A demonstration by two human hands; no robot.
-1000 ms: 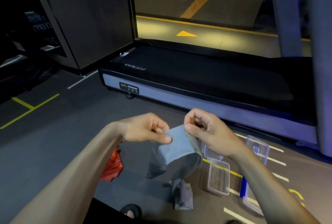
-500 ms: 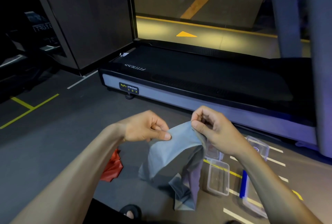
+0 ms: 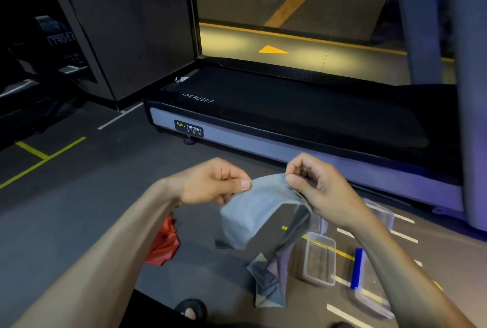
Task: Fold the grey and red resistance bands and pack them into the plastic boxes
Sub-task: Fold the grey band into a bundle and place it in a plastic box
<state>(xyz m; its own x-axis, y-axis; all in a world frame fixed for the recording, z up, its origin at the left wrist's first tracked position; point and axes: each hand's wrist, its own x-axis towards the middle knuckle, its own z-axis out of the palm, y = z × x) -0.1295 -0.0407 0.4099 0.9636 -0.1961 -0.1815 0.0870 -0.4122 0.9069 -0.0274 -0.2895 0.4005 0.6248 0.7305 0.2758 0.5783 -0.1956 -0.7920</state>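
Both hands are up over the floor, and the grey band (image 3: 253, 211) hangs between them. The left hand (image 3: 213, 182) pinches one top corner of it between thumb and curled forefinger, the other fingers tucked under. The right hand (image 3: 316, 185) pinches the opposite top corner, thumb pressed against bent fingers, knuckles raised. Between the two grips the band's upper edge runs nearly level, slightly bowed. Below that it folds back on itself in a broad flap, then drops in a twisted tail whose crumpled end (image 3: 268, 285) lies on the grey floor (image 3: 79, 222). The red band (image 3: 164, 243) lies bunched on the floor to the left, partly hidden behind the left forearm, well apart from the grey one. To the right, an open clear plastic box (image 3: 320, 259) sits on the floor just beside the hanging tail, straddling a yellow floor line. A second clear box (image 3: 382, 211) shows behind the right wrist, mostly covered by the arm. A clear lid with a blue edge (image 3: 357, 269) lies further right, near the open box. Beyond the hands stretches a treadmill (image 3: 290, 117), its black deck and grey side rail running across the view. A sandalled toe (image 3: 191, 310) peeks in at the bottom edge.
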